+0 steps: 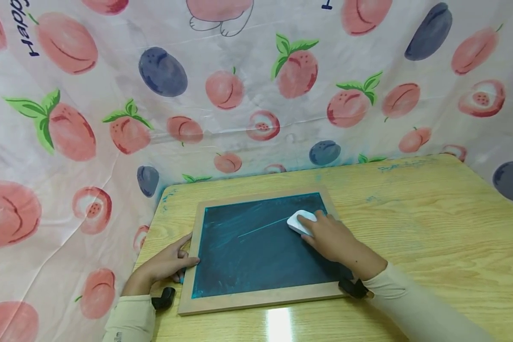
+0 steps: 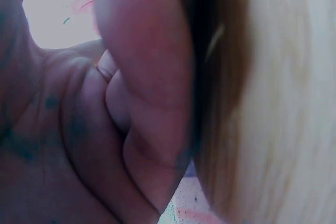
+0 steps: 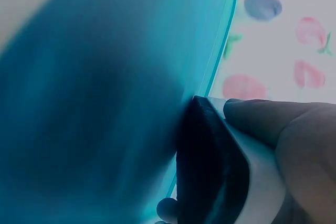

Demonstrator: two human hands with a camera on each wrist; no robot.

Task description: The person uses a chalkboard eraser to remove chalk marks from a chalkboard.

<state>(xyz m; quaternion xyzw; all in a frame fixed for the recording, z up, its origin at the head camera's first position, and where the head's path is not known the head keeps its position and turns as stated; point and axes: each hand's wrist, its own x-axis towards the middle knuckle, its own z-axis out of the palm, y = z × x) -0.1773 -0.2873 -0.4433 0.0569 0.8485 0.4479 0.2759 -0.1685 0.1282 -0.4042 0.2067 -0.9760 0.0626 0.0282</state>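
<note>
A chalkboard (image 1: pixel 256 256) in a light wooden frame lies on the table, with a thin pale blue chalk line and faint smears across it. My right hand (image 1: pixel 331 237) grips a white-backed board eraser (image 1: pixel 298 222) on the upper right of the board, over the line's end. In the right wrist view the eraser's dark felt (image 3: pixel 210 166) faces the board. My left hand (image 1: pixel 166 261) holds the left side of the frame, thumb on top, index finger along the outer edge and other fingers curled. A small bit of blue shows beneath those fingers.
The wood-grain table (image 1: pixel 432 228) carries blue chalk marks toward its back edge. A fruit-print cloth (image 1: pixel 256 95) hangs behind and at the left. Dark wrist devices (image 1: pixel 164 299) sit by both cuffs.
</note>
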